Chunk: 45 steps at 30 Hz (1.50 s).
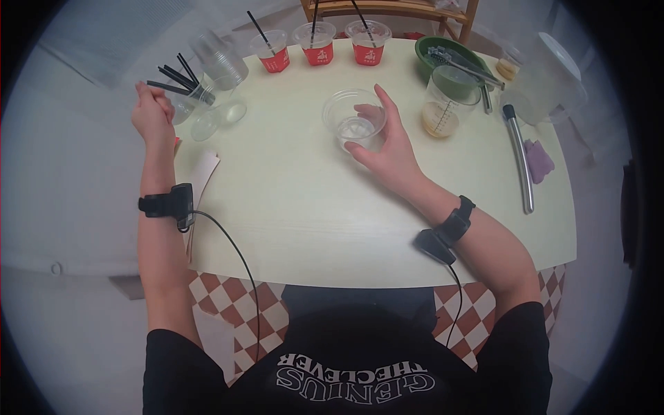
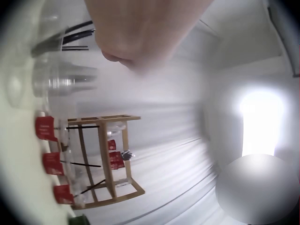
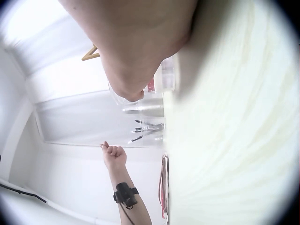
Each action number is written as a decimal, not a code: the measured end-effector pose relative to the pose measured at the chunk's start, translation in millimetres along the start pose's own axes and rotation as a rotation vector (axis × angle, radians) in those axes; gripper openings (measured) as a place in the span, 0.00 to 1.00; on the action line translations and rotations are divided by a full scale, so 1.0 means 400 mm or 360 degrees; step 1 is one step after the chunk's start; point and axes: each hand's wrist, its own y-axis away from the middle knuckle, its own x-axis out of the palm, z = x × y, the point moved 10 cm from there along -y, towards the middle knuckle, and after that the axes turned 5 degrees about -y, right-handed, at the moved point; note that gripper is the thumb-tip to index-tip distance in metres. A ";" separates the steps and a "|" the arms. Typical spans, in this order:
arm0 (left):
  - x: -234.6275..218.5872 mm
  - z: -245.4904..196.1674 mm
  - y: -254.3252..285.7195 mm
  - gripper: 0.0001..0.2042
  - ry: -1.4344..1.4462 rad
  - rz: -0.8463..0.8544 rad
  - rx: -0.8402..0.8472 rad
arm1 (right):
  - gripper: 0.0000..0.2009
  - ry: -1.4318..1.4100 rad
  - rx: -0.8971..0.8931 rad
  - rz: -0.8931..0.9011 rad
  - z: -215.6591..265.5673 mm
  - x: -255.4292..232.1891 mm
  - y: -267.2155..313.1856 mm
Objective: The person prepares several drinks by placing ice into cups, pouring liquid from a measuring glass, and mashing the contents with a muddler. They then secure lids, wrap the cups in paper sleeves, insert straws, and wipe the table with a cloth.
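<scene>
My right hand is around a clear plastic cup, thumb on the near side and fingers on the far side. The cup stands near the table's middle and is partly behind the hand in the right wrist view. My left hand is raised at the table's left edge with its fingers curled, and no object shows in it; the right wrist view shows the same hand against the wall. Close beside it, black straws lean out of a clear cup, one reaching toward the fingers in the head view.
Three red-labelled cups with straws line the far edge, beside stacked clear cups. Clear lids lie at left. Right are a measuring cup with pale liquid, green bowl, tongs, silver rod and purple cloth.
</scene>
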 end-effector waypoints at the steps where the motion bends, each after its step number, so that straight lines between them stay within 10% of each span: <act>1: -0.050 0.080 -0.020 0.16 -0.0238 -0.0117 -0.0209 | 0.55 0.0048 -0.0012 -0.0003 0.003 -0.001 0.001; 4: -0.073 0.188 -0.077 0.20 -0.1436 0.0410 -0.0012 | 0.55 0.0046 -0.0006 -0.0012 -0.002 -0.005 0.002; 10: -0.027 0.302 0.033 0.40 -0.2184 0.1020 -0.0053 | 0.54 0.0068 0.0007 -0.0018 -0.005 -0.005 -0.001; 23: -0.063 0.233 0.018 0.46 -0.1880 0.0819 -0.0030 | 0.52 0.0016 0.0000 -0.0023 -0.010 -0.005 -0.004; 32: 0.093 -0.108 0.160 0.35 -0.1302 0.0201 0.0475 | 0.54 0.0027 0.0014 0.0027 -0.016 -0.004 -0.005; 38: 0.445 -0.087 0.486 0.31 -0.0851 0.1312 0.0564 | 0.55 -0.0059 -0.0049 0.0135 0.008 0.012 0.005; 45: 0.564 0.011 0.622 0.32 -0.0939 0.1592 0.0396 | 0.31 -0.0474 -0.0210 0.0023 0.047 -0.024 0.001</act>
